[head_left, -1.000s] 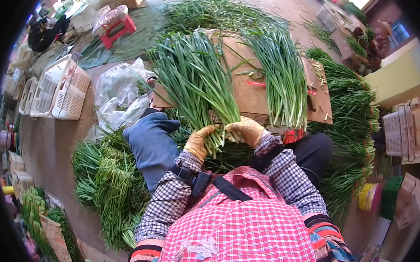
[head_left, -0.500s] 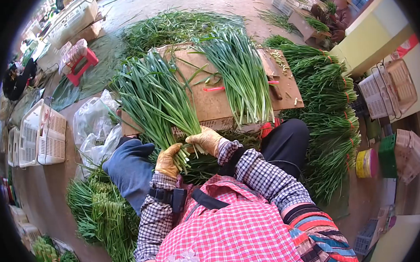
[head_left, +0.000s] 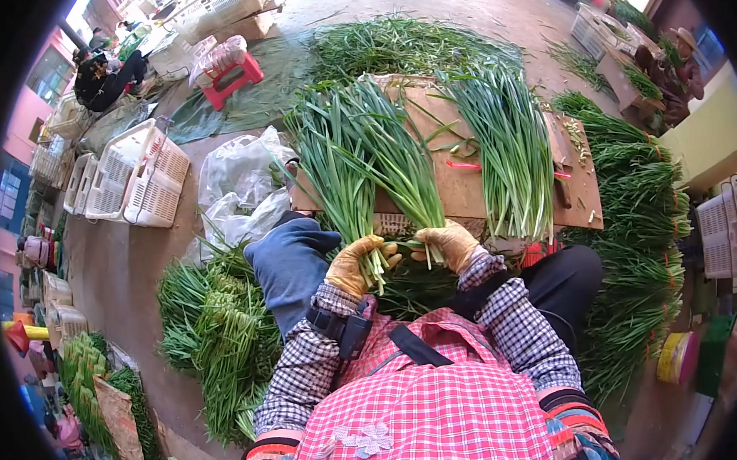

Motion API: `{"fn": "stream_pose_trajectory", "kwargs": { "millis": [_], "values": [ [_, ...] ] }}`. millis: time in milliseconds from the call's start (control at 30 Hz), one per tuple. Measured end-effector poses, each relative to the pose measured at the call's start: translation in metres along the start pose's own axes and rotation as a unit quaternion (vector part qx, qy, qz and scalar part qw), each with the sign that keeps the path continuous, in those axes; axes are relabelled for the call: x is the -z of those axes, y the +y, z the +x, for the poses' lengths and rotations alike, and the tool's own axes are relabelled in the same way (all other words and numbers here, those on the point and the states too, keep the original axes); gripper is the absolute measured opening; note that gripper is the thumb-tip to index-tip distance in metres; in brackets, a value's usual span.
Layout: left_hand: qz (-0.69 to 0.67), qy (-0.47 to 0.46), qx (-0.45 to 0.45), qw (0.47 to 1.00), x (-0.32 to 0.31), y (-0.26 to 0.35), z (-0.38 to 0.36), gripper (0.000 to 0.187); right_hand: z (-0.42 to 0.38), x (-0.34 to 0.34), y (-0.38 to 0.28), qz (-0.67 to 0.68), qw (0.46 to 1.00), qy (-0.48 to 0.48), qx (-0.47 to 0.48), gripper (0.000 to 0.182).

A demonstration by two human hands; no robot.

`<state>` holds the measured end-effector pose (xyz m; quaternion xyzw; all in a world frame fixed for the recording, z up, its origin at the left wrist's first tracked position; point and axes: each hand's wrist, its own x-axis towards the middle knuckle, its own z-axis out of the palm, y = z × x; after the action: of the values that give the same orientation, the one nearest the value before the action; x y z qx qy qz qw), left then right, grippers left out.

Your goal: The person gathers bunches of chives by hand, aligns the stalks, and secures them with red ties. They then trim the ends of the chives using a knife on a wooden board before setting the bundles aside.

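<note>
Both my hands wear yellowish gloves. My left hand (head_left: 354, 266) is closed round the pale lower ends of a bunch of long green stalks (head_left: 338, 173). Beside it, my right hand (head_left: 450, 246) grips the base of another bunch of stalks (head_left: 407, 165). The leaves of both bunches fan out over the left part of a brown board (head_left: 446, 194). Farther right on the board lies a larger bunch of green stalks (head_left: 510, 156), with a red strip (head_left: 463, 166) near it. A knife (head_left: 561, 191) lies at that bunch's right side.
Tied green bundles (head_left: 636, 241) are stacked on the right, and a loose heap (head_left: 224, 337) lies at the lower left. Left of the board are a clear plastic bag (head_left: 241, 182), white crates (head_left: 136, 175) and a red stool (head_left: 234, 80). Another person (head_left: 679, 76) sits at the upper right.
The view has turned, so the scene appears shifted right. My hands have moved apart slightly, and the stalks between them now stand as two more separate bunches.
</note>
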<state>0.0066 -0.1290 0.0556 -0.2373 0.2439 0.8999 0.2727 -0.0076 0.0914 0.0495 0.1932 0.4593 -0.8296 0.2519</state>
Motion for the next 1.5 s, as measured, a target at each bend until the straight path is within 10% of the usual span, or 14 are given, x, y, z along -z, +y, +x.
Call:
{"fn": "stream_pose_trajectory", "kwargs": {
  "millis": [200, 500, 633, 767, 867, 1033, 1167, 1300, 1400, 1500],
  "values": [
    [0.148, -0.021, -0.118, 0.982, -0.026, 0.060, -0.025, 0.050, -0.008, 0.025, -0.001, -0.028, 1.000, 0.014, 0.000, 0.029],
    [0.336, 0.073, -0.185, 0.921, -0.033, 0.134, 0.035, 0.018, -0.037, 0.018, -0.031, 0.080, 0.990, -0.056, 0.103, 0.027],
    [0.481, 0.250, -0.164, 0.824, -0.032, 0.092, 0.057, 0.070, -0.051, 0.012, -0.049, 0.116, 0.979, -0.110, 0.129, 0.029],
    [0.641, 0.214, -0.147, 0.722, -0.024, 0.095, 0.064, 0.110, -0.053, 0.016, -0.049, 0.116, 0.976, -0.139, 0.124, 0.028],
    [0.768, 0.230, -0.118, 0.586, -0.043, 0.096, 0.050, 0.116, -0.059, 0.005, -0.055, 0.079, 0.982, -0.118, 0.121, 0.028],
    [0.833, 0.203, -0.100, 0.505, -0.060, 0.104, 0.029, 0.115, -0.069, -0.005, -0.058, 0.057, 0.986, -0.101, 0.122, 0.029],
    [0.822, 0.239, -0.382, 0.349, -0.063, 0.095, 0.002, 0.084, -0.073, -0.012, -0.059, 0.017, 0.983, -0.128, 0.128, 0.031],
    [0.549, -0.078, -0.273, 0.786, -0.070, 0.061, -0.019, 0.060, -0.084, -0.023, -0.067, -0.094, 0.975, -0.172, 0.108, 0.034],
    [0.325, -0.339, -0.202, 0.859, -0.081, 0.027, -0.011, 0.076, -0.084, -0.033, -0.066, -0.142, 0.961, -0.226, 0.071, 0.035],
    [0.141, -0.399, -0.143, 0.894, -0.067, 0.022, 0.008, 0.081, -0.081, -0.038, -0.055, -0.175, 0.953, -0.247, -0.013, 0.035]
  ]
}}
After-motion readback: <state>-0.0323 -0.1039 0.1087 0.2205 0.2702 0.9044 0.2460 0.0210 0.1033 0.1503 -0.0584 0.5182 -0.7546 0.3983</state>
